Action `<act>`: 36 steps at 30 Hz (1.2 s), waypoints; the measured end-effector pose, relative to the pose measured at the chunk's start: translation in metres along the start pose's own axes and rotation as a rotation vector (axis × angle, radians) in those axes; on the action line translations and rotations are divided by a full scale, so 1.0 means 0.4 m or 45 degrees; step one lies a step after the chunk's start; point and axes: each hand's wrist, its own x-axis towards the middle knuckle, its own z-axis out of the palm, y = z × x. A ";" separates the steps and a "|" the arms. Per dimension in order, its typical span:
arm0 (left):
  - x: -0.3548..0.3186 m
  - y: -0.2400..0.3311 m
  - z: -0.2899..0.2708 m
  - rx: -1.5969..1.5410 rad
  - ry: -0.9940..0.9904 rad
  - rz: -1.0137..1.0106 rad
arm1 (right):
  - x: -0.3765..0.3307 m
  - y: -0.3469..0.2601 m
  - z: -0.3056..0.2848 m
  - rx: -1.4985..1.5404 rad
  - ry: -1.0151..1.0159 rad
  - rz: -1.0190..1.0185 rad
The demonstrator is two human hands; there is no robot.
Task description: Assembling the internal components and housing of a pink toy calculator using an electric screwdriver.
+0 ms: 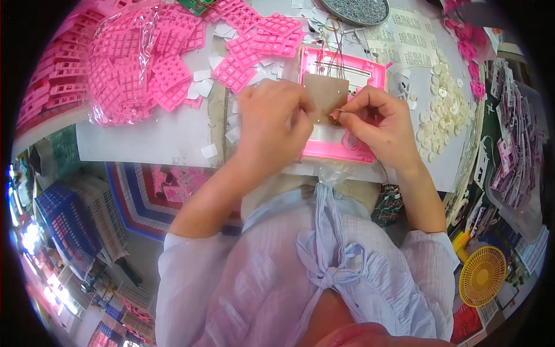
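Observation:
A pink plastic casing (pixel 341 151) lies in front of me on the table, with a brown square board (pixel 324 92) over its middle. Thin wires (pixel 340 55) rise from its upper part. My right hand (pixel 384 122) pinches a thin wire between thumb and forefinger, beside a small copper-coloured piece (pixel 334 115) on the board's lower right corner. My left hand (pixel 274 124) is curled closed over the casing's left edge, next to the board. Its fingertips are mostly hidden, so what they hold, if anything, does not show.
Pink keypad sheets (pixel 234 72) are heaped at the left, partly in a clear bag (pixel 121 69). Small white squares (pixel 208 151) lie scattered. White round parts (pixel 442 115) are piled at right; a metal dish (pixel 359 10) of screws stands far back. Baskets (pixel 139 199) sit below the table.

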 end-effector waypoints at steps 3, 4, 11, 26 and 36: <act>-0.004 0.035 -0.010 -0.055 -0.111 -0.041 | 0.004 0.007 0.005 0.016 -0.032 -0.069; -0.005 0.036 -0.003 -0.065 -0.080 -0.021 | 0.003 0.003 0.005 -0.024 -0.034 -0.045; -0.014 0.036 0.009 -0.078 -0.059 -0.022 | -0.008 -0.007 0.010 -0.028 -0.024 0.017; -0.028 0.047 0.010 -0.202 -0.085 -0.073 | -0.024 0.011 0.037 -0.811 0.139 -0.769; -0.034 0.058 0.028 0.050 0.080 0.143 | -0.035 0.012 0.035 -0.727 0.152 -0.751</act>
